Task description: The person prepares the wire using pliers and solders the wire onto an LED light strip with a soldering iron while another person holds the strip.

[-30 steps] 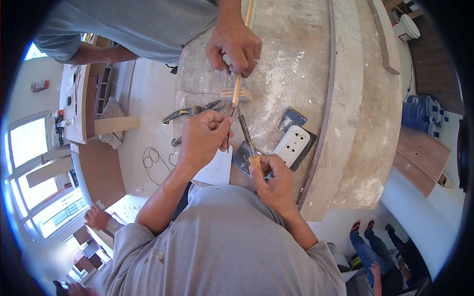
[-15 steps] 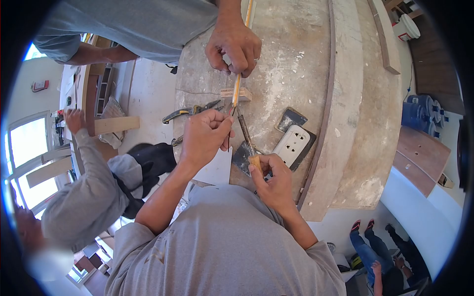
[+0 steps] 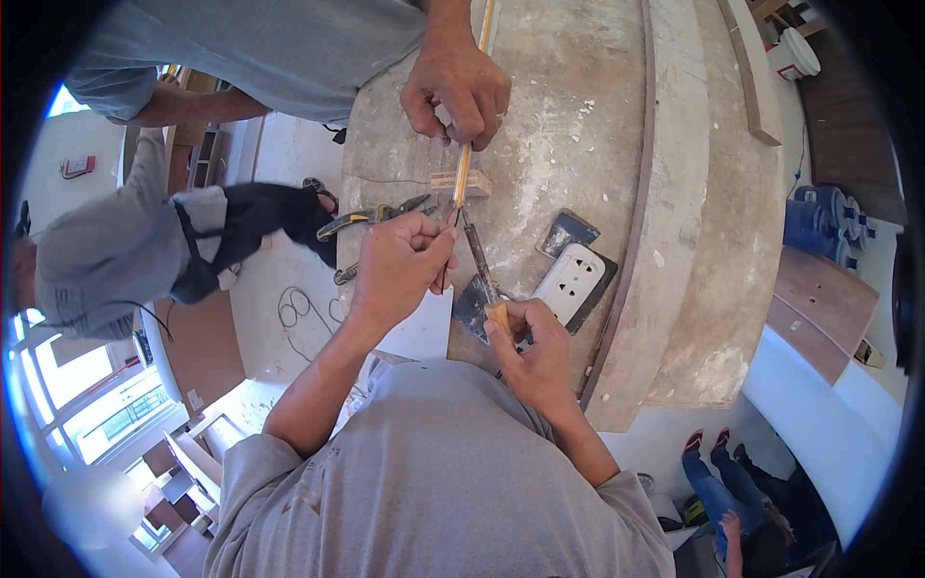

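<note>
My left hand (image 3: pixel 403 262) pinches thin red and dark wires (image 3: pixel 446 260) near the end of a narrow yellow-white strip (image 3: pixel 462 178). My right hand (image 3: pixel 532 349) is closed round the wooden handle of a soldering iron (image 3: pixel 479 252), whose tip is at the strip's wired end. Under the strip lies a small wooden block (image 3: pixel 472 184). A co-worker's hand (image 3: pixel 456 94) presses on the strip farther up. Pliers (image 3: pixel 371 218) lie left of the wires. To the right of the iron is a white power outlet (image 3: pixel 570 281).
The worktable (image 3: pixel 568 125) bears a long wooden board (image 3: pixel 665 193) on its right side. A dark putty blade (image 3: pixel 572 233) lies above the outlet. Another person (image 3: pixel 125 250) is bent over at the left. Blue water bottles (image 3: pixel 819 223) stand at the far right.
The person in the left background has come into view and moved upward along the left side. My hands and the co-worker's hand have hardly moved.
</note>
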### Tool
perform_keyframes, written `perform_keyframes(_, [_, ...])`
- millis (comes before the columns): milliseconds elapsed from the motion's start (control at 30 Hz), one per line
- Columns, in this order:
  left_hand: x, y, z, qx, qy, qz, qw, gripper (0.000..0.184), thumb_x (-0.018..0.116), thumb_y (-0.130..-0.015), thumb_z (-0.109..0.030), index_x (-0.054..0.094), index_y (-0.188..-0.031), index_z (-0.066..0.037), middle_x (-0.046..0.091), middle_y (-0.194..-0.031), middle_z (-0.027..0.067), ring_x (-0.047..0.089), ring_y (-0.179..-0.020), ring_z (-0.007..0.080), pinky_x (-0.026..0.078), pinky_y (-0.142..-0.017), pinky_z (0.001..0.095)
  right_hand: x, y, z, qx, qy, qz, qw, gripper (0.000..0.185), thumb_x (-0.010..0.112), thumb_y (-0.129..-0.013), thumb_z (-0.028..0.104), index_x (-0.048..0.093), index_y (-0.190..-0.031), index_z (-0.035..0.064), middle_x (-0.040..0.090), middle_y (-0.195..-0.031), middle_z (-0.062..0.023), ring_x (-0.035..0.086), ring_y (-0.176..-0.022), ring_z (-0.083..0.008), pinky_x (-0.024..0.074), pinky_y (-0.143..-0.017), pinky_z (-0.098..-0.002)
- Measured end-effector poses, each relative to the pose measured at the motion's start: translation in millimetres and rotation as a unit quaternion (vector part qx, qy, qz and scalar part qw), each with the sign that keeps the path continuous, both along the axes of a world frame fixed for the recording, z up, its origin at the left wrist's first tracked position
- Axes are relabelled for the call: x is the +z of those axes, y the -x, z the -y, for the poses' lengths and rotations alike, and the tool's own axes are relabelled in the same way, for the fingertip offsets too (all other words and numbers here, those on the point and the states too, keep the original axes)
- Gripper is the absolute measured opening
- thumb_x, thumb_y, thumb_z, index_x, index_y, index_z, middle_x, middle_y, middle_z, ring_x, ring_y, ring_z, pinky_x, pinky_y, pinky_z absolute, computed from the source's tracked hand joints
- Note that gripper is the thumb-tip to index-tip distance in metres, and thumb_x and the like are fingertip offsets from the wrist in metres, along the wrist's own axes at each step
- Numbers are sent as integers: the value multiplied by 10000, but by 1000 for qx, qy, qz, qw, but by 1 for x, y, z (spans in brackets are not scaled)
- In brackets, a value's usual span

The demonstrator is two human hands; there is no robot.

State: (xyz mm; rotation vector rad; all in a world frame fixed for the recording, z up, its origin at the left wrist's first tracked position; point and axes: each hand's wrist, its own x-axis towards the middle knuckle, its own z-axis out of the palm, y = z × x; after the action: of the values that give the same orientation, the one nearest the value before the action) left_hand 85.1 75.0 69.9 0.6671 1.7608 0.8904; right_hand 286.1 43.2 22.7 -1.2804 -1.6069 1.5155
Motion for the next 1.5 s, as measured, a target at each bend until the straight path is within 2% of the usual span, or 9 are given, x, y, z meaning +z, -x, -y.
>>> perform_keyframes(467, [3,2,-1,0,4,6,1000,159,656,-956,-82,652,-900,67,651,-668,69,553,-462,84,434,-421,230,-3,0,0,-3,7,17,1000,222,767,-838,102,638,-977,-15,612,-805,-108,597,-661,-173,476,-600,-299])
perform_keyframes(567, [3,2,-1,-3,1,3,1000,159,659,-954,-81,658,-901,69,653,-669,71,556,-466,83,437,-423,229,-2,-1,0,-1,12,19,1000,222,777,-837,92,652,-990,-10,629,-798,-61,579,-685,-112,470,-631,-265])
perform_keyframes(1500, [6,2,-2,-11,6,-16,1000,170,667,-953,-89,666,-898,71,649,-665,64,556,-467,79,436,-419,222,-3,-1,0,-6,15,19,1000,230,783,-832,99,645,-981,-7,628,-795,-54,563,-683,-104,466,-631,-263])
